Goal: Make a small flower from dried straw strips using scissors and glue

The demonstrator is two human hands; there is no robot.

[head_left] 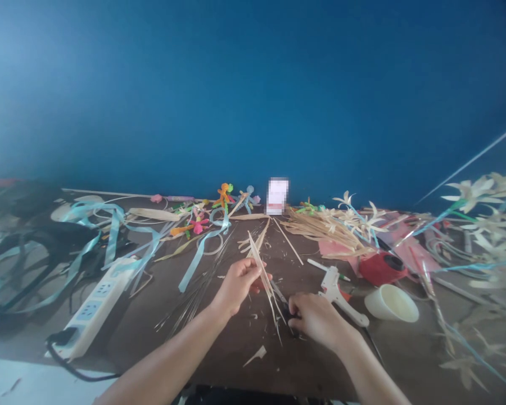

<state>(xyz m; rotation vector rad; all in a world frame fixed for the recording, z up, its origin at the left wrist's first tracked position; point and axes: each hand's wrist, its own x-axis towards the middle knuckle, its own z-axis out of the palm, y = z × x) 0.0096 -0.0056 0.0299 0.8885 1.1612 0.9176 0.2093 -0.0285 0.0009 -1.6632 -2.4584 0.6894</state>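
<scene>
My left hand [235, 288] pinches a long, pale, dried-leaf-like strip [256, 254] between thumb and fingers. Its pointed end rises toward the wall, while the lower end splits into thin strands hanging toward me. Close by on the right, my right hand [318, 319] is closed around the dark handles of scissors [285, 313]. Their blades reach up beside the strip's split strands; whether they touch it I cannot tell. Small pale scraps lie on the brown table below, among them a larger cut piece [256, 355].
A white glue gun [332, 286] and a cream cup [391, 304] are right of my right hand. Thin wires [194, 295], blue ribbon [200, 247] and a power strip [95, 308] lie left. Pale strips [324, 229] and handmade flowers [474, 194] spread along the back and right.
</scene>
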